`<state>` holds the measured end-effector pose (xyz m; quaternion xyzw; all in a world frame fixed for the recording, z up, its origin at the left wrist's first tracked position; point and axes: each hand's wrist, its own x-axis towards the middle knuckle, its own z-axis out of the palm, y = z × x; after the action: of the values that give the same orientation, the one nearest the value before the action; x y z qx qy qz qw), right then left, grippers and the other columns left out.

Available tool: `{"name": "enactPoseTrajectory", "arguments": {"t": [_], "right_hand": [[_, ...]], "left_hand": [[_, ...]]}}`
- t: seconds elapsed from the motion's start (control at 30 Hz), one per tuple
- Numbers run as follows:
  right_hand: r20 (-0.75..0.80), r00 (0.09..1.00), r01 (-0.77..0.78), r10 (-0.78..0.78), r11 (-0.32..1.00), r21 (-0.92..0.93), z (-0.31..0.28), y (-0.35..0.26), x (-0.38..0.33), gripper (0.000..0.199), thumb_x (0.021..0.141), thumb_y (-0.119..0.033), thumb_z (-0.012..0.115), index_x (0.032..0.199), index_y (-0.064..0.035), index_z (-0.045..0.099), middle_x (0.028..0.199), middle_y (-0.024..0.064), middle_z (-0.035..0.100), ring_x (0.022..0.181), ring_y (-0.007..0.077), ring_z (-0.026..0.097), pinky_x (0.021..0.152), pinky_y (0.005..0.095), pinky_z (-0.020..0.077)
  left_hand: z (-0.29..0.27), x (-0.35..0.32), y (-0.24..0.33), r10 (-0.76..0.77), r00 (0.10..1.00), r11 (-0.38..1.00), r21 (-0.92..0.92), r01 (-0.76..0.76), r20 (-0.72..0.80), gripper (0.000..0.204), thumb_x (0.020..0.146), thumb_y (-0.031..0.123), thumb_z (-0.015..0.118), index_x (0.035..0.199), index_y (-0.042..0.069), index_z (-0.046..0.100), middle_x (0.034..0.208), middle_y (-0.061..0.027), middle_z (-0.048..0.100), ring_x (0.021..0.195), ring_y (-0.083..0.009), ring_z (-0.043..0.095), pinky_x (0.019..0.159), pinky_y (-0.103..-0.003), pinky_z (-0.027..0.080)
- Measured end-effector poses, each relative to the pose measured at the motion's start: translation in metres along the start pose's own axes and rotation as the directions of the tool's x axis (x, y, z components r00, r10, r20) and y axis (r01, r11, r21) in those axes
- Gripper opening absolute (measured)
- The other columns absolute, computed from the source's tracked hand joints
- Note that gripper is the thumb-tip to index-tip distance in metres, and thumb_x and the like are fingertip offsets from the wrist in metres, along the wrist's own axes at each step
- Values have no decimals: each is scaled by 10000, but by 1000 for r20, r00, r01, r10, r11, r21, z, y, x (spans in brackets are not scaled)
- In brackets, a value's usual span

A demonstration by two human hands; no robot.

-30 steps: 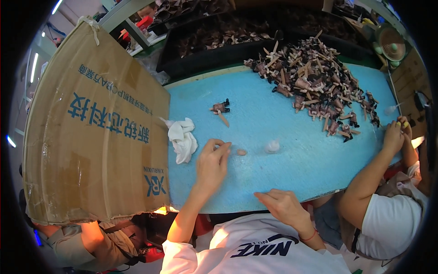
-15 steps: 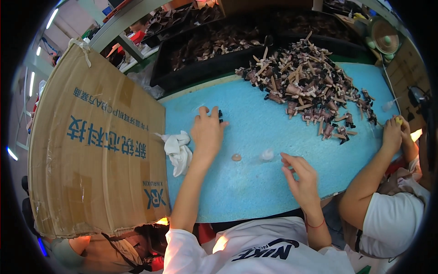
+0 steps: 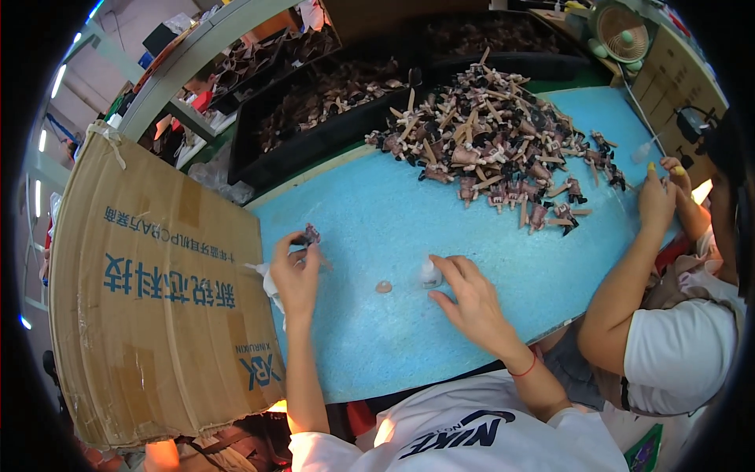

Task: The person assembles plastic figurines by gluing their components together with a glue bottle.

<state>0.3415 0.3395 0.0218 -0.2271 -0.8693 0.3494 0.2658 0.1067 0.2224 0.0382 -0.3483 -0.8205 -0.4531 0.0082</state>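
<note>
A small figurine (image 3: 312, 234) with dark and pinkish parts is pinched between the thumb and fingers of my left hand (image 3: 296, 277), raised over the left side of the blue mat. My right hand (image 3: 474, 305) is at a small translucent bottle (image 3: 429, 273), with the index fingertip against it and the thumb spread apart below. The fingers do not look closed round the bottle. Between my hands a small beige piece (image 3: 383, 287) lies on the blue mat (image 3: 358, 346). White cloth (image 3: 271, 287) shows partly behind my left hand.
A large heap of similar figurines (image 3: 495, 141) covers the mat's far right. Black trays (image 3: 259, 161) of parts stand behind. A tall cardboard box (image 3: 173, 315) walls the left side. At right sits a co-worker (image 3: 668, 358), hands raised near another small bottle (image 3: 643, 151). A fan (image 3: 621, 35) stands behind.
My left hand has lifted a figurine off the mat and turned upright with it. My right hand has moved left to the small bottle. The whole view has shifted slightly.
</note>
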Motion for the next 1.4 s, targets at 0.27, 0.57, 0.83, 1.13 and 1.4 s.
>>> {"name": "enactPoseTrajectory", "arguments": {"t": [0.27,0.57,0.83,1.13,1.4], "right_hand": [[-42,995,-89,90,996,20,10,5,7,333,693,-85,691,998,-22,571,890,121,541,805,304,533,660,382,446],[215,941,-304,263,371,878,-3,-5,4,212,802,-31,556,993,57,521,1015,180,599,876,262,635,746,336,544],[118,960,-225,255,447,866,-28,-24,13,242,847,-84,557,1034,62,508,988,208,618,883,257,634,759,331,526],[-81,980,-62,179,673,737,-50,-50,31,139,833,-47,596,909,24,505,976,194,624,888,199,620,775,295,502],[-117,989,13,94,724,690,-59,-65,39,150,825,15,567,924,41,458,997,230,600,857,241,635,770,312,520]], "left_hand": [[-36,-78,9,-254,914,294,-875,385,317,352,811,-14,529,1156,-48,466,1125,-177,542,1047,-324,558,797,-367,538],[-13,-125,24,-184,770,-227,-789,571,611,351,842,62,549,1170,1,440,1038,-109,549,1023,-271,557,707,-402,550],[-14,-127,33,-236,829,55,-845,532,507,306,835,36,546,1135,-11,509,1100,-124,542,875,-214,594,577,-274,538],[-21,-127,30,-221,850,95,-856,507,479,326,822,18,561,1144,-12,516,1106,-157,568,857,-207,604,572,-260,525],[-21,-128,36,-255,870,159,-869,469,423,332,816,30,579,1142,-10,523,1087,-155,586,809,-135,580,524,-231,468]]}}
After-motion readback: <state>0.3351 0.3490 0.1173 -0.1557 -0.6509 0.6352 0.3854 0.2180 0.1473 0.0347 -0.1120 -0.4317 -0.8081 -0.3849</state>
